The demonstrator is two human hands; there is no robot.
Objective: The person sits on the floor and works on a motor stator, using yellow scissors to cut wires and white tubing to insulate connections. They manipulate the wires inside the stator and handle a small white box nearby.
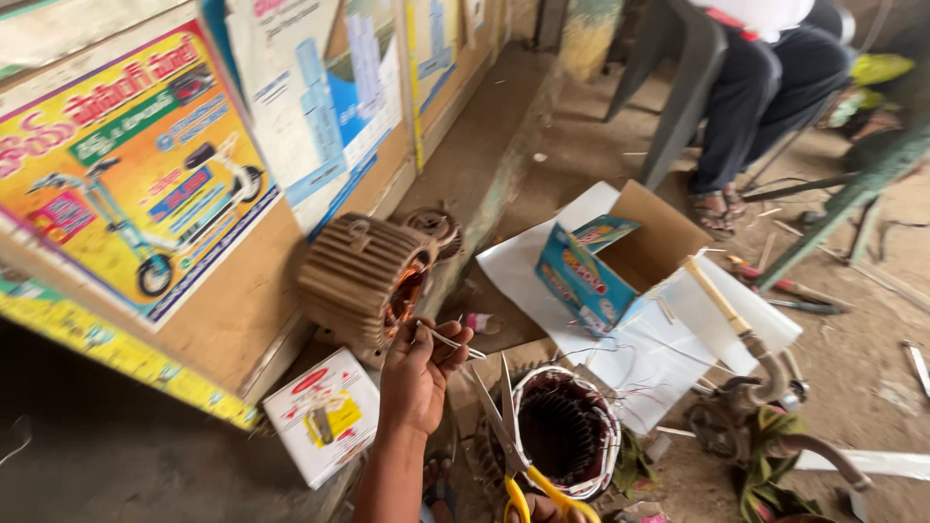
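My left hand (418, 373) pinches a thin white strip (448, 340) above the wound stator (565, 433), while my right hand (539, 507) grips yellow-handled scissors (511, 436) pointing upward toward it.

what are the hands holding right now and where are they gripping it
The left hand pinches a thin pale strip near one end, between its fingertips. The right hand, mostly out of view, holds yellow-handled scissors by the handles, blades pointing up.
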